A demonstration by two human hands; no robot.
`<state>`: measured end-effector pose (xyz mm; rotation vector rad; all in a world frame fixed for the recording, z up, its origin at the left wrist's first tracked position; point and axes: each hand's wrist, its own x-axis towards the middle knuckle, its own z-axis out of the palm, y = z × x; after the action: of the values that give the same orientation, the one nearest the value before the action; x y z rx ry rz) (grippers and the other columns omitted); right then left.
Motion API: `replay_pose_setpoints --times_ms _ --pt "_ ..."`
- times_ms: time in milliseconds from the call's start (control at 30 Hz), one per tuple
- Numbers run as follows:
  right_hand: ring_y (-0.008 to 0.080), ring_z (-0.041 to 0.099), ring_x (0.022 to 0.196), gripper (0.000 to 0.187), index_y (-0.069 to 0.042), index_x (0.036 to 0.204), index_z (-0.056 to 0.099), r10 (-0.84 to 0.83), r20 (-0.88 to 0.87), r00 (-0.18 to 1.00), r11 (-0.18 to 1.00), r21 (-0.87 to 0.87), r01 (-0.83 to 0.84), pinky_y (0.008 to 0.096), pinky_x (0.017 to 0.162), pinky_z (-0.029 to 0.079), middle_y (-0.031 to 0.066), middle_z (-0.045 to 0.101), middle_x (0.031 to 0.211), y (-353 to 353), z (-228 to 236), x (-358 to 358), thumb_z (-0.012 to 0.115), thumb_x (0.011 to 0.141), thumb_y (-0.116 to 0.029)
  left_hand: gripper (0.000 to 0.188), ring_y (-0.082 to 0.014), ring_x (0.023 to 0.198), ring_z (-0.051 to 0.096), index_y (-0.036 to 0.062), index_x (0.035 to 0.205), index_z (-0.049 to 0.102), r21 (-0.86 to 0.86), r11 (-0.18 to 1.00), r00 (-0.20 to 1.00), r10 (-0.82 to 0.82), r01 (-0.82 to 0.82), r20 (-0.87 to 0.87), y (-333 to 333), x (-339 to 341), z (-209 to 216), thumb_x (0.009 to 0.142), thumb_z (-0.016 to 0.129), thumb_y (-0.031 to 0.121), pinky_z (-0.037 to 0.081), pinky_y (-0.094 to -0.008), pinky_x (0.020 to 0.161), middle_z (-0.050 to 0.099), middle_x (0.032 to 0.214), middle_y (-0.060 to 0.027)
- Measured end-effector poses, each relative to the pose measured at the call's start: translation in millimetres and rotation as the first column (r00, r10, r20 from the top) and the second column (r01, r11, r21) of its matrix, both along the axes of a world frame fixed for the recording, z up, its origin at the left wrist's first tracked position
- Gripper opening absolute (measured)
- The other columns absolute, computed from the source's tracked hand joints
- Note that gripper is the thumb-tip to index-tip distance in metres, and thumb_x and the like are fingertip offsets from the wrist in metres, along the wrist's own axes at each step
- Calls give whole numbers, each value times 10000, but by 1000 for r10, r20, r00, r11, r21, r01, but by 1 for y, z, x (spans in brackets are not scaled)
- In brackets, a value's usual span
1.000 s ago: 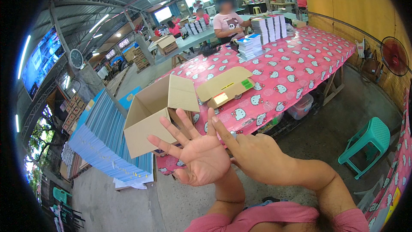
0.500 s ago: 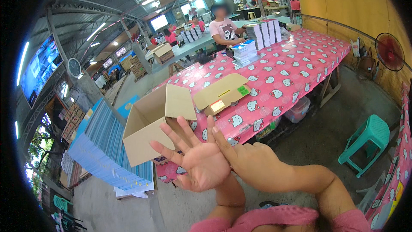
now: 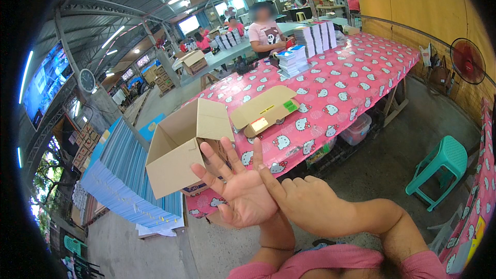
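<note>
My left hand (image 3: 249, 196) is raised with its palm toward me, holding nothing. All its fingers are spread apart, and the thumb sticks out to the left. Against the little-finger side of that palm rests the stretched index finger of my right hand (image 3: 315, 200). The other right fingers are curled in, back of the hand up, with the thumb hidden. Just beyond my left fingertips stands an open cardboard box (image 3: 175, 168). To its right, a die-cut cardboard piece (image 3: 266, 104) with a green label lies on the pink patterned table cover (image 3: 330, 90).
A tall stack of blue printed sheets (image 3: 129, 175) stands left of the box. Book stacks (image 3: 315, 39) and a seated co-worker (image 3: 266, 36) are across the table. A green stool (image 3: 439, 170) and a fan (image 3: 467, 61) are on the right.
My right index fingertip has come down from the left little finger toward its base. The left hand has shifted slightly right. Across the table, the co-worker's hands have lifted, with something red near them.
</note>
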<state>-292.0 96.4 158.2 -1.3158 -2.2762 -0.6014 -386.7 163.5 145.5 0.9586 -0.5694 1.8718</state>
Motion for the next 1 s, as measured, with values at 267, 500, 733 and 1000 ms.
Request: replay_pose_setpoints --times_ms 267,500,733,1000 --pt "167 536 549 679 84 1276 340 49 -53 997 995 -89 -54 272 485 419 45 524 638 -3 6 6 567 681 -152 695 -332 1367 29 234 1424 148 -35 999 1000 2 -2 -1 -2 2 1 831 477 381 26 -679 997 -31 1497 -60" --pt "183 572 557 670 64 1286 339 83 -92 992 985 -145 -96 284 486 455 68 557 665 -3 8 7 566 700 -167 706 -326 1367 53 258 1428 107 -59 998 1000 30 -30 4 -3 1 3 835 464 395 39 -679 998 -37 1497 -57" --pt "182 530 542 721 90 1321 272 88 -87 992 977 -188 -103 292 471 423 66 528 659 -5 11 7 563 697 -125 701 -323 1367 64 256 1427 121 -64 998 999 31 -30 17 -3 2 4 832 466 393 37 -677 999 -29 1498 -57" --pt "188 533 551 722 93 1325 262 57 -70 996 981 -181 -68 292 473 421 68 529 662 -4 8 8 571 714 -138 679 -319 1367 52 251 1427 111 -50 998 999 -32 33 19 1 5 5 848 445 371 60 -683 998 1 1496 -63"
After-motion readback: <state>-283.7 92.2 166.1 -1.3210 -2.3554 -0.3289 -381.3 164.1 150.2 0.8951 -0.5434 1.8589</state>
